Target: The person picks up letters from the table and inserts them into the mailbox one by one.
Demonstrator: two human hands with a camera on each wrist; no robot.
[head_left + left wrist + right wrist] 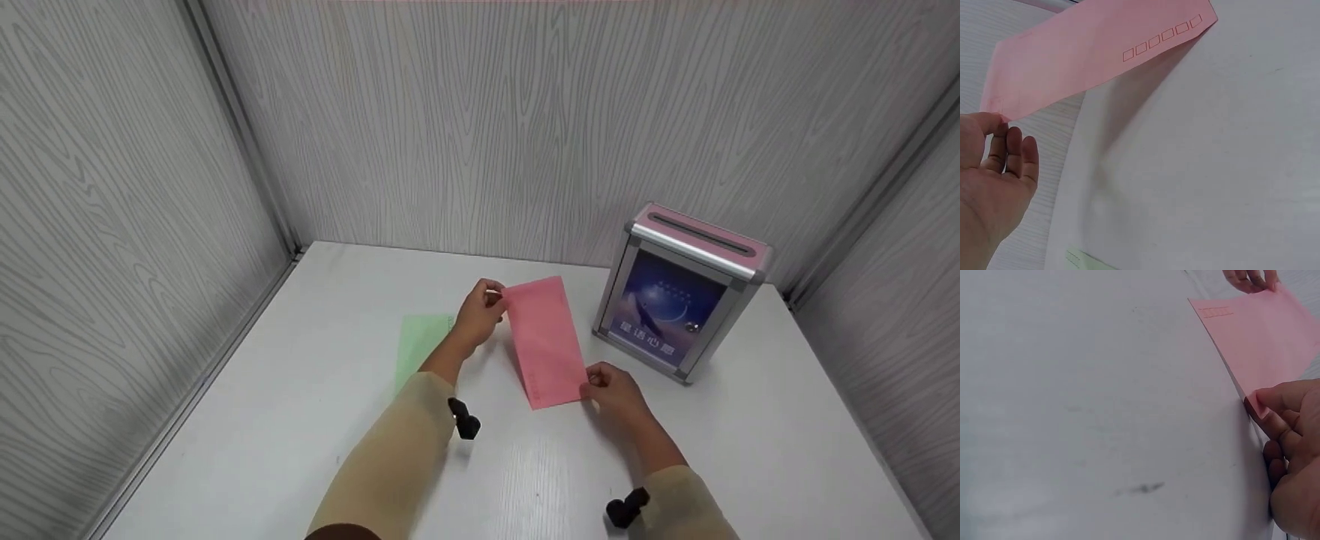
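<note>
A long pink envelope (pixel 546 341) is held a little above the white table (pixel 300 420) between both hands. My left hand (pixel 480 309) pinches its far left corner; in the left wrist view the pink envelope (pixel 1089 53) meets the thumb tip of that left hand (pixel 995 169). My right hand (pixel 611 390) pinches the near right corner. From the right wrist, the right hand (pixel 1289 433) has thumb and forefinger closed on the pink envelope (pixel 1264 340). A green envelope (pixel 420 345) lies flat on the table behind my left forearm.
A metal box (pixel 679 296) with a pink top slot and a blue picture front stands at the right back of the table. Grey wood-grain walls (pixel 112 225) close in the left, back and right sides. A corner of the green envelope (pixel 1086 261) shows low in the left wrist view.
</note>
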